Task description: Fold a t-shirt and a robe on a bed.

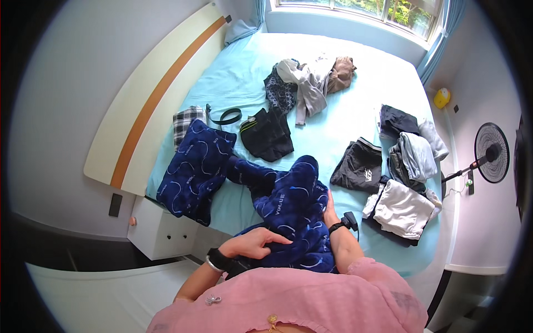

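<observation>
A crumpled dark blue plush garment (291, 208) with wavy light lines and lettering lies bunched against my body at the bed's near edge. On its lower left part rests my left hand (256, 243), index finger extended over the fabric and the other fingers curled. My right hand (329, 208) is at the garment's right side, its fingers partly hidden by the cloth, so its grip cannot be made out. Left of it lies a folded piece of the same blue plush fabric (195, 166), partly over a black-and-white checked cloth (187, 118).
Beyond lie folded black clothing (266, 135), a coiled black belt (229, 117) and a loose clothes pile (312, 83). Black shorts (359, 166) and folded clothes stacks (404, 208) are at right. A white bedside cabinet (166, 233) stands left, a fan (491, 153) right.
</observation>
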A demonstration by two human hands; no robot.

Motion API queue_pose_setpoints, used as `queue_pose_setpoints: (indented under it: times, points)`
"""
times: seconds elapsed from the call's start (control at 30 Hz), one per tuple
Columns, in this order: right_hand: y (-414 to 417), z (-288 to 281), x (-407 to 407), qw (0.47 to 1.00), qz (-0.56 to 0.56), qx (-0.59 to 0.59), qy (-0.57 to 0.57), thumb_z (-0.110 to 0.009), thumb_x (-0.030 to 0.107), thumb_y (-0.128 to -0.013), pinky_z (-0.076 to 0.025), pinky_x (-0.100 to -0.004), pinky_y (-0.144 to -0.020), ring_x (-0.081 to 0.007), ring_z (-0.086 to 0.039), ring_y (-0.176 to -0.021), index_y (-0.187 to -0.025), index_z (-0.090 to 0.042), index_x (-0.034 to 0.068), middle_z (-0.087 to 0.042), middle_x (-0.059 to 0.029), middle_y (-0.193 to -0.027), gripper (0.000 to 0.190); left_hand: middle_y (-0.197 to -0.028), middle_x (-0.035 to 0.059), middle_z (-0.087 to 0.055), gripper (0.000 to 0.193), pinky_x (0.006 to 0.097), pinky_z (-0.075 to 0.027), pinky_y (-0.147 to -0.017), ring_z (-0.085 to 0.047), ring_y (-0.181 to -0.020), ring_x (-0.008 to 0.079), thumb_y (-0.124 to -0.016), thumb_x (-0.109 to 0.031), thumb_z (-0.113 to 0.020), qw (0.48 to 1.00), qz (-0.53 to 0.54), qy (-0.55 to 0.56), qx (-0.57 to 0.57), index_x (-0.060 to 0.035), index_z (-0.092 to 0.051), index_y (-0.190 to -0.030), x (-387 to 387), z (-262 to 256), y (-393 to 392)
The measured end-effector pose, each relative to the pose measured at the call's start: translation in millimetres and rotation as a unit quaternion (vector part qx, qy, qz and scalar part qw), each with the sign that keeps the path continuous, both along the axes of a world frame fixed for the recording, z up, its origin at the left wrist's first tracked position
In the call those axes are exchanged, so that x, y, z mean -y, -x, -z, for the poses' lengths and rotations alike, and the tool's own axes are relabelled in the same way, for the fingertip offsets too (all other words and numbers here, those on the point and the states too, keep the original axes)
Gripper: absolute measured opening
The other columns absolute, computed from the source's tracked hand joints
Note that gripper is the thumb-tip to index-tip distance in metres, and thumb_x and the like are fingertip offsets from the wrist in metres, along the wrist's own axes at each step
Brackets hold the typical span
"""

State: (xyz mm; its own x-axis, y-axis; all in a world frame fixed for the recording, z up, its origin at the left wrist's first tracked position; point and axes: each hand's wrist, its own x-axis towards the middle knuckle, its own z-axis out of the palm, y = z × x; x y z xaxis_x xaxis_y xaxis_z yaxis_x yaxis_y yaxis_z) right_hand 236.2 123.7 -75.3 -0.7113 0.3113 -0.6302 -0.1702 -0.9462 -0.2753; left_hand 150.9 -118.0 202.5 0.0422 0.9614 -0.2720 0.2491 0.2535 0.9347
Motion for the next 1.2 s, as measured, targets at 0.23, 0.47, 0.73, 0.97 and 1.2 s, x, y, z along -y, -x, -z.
queue_pose_setpoints:
  times: [0.23,0.47,0.73,0.97,1.2]
  points:
    - [-1,-5,-6,0.998,-0.060,-0.021,-0.007,-0.053,0.035,-0.082,-0.052,-0.0367,-0.076,-0.0237,-0.063,-0.084,-0.102,-0.062,0.005,-0.065,-0.0087,-0.095,0.036,-0.086,0.0196,-0.062,0.059,0.0360,-0.046,-0.066,-0.058,-0.072,0.0335,-0.055,0.000,-0.047,0.988,0.017,-0.080,-0.128,-0.0087,-0.061,-0.112,1,-18,5]
    - [12,-226,-69,0.952,0.055,-0.120,-0.275,-0.052,0.009,-0.065,-0.051,-0.0350,-0.082,-0.0246,-0.062,-0.088,-0.100,-0.059,-0.003,-0.063,-0.0126,-0.095,0.037,-0.114,0.0157,-0.056,0.048,0.0354,-0.041,-0.090,-0.051,-0.109,0.0289,-0.075,-0.019,-0.063,0.952,0.015,-0.139,-0.273,-0.0025,-0.053,-0.118,16,-53,77]
    - [1,-374,36,0.654,-0.180,-0.302,-0.670,-0.069,0.011,-0.045,-0.040,-0.0306,-0.075,-0.0199,-0.055,-0.077,-0.088,-0.065,-0.001,-0.060,-0.0078,-0.074,0.045,-0.133,0.0134,-0.042,0.068,0.0325,-0.029,-0.101,-0.038,-0.123,0.0226,-0.082,-0.035,-0.062,0.869,-0.286,-0.356,-0.188,0.0002,-0.035,-0.133,4,-77,139]
    - [17,-377,135,0.533,-0.304,-0.390,-0.686,-0.062,0.023,-0.047,-0.033,-0.0304,-0.073,-0.0205,-0.050,-0.061,-0.081,-0.068,0.004,-0.057,-0.0056,-0.068,0.040,-0.104,0.0120,-0.058,0.052,0.0290,-0.039,-0.087,-0.052,-0.095,0.0179,-0.092,-0.045,-0.038,0.977,-0.028,-0.209,0.032,-0.0016,-0.057,-0.112,28,-33,110]
    - [13,-367,171,0.508,-0.194,-0.211,-0.812,-0.059,0.023,-0.039,-0.032,-0.0298,-0.073,-0.0172,-0.052,-0.063,-0.074,-0.069,0.009,-0.054,-0.0034,-0.063,0.039,-0.110,0.0116,-0.056,0.066,0.0324,-0.034,-0.094,-0.047,-0.109,0.0204,-0.082,-0.058,-0.045,0.961,-0.041,-0.264,0.066,-0.0022,-0.057,-0.115,117,-33,126]
